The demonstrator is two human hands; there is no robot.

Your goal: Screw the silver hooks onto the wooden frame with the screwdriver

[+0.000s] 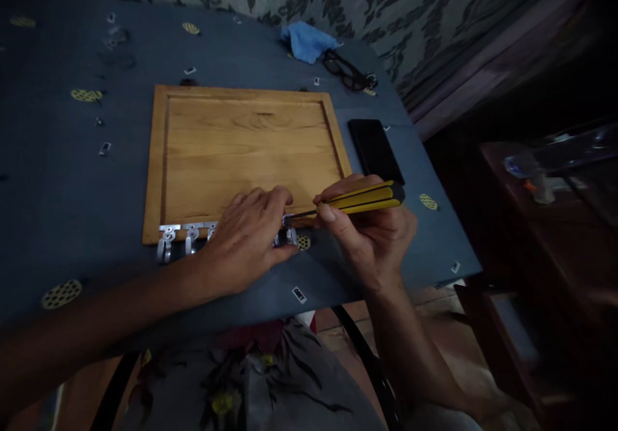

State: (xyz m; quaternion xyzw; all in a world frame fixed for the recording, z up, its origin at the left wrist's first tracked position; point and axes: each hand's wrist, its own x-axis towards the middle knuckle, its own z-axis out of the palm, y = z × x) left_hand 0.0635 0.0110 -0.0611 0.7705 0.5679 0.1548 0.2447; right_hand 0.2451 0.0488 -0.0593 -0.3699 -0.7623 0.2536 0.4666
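A wooden framed board lies flat on the table. Along its near edge runs a silver metal hook rail, its hooks hanging past the wood. My left hand is closed over the rail's middle, fingers on the board and thumb by the rightmost hook; it hides part of the rail. In my right hand is a screwdriver with a yellow and black handle, held nearly level. Its shaft points left, and the tip meets the rail's right end beside my left fingers. Whether a screw is under the tip I cannot tell.
A black phone rests right of the board. Behind it are dark-framed glasses and a blue cloth. Small metal parts lie at the back left. The patterned blue table ends close to my lap; dark furniture stands right.
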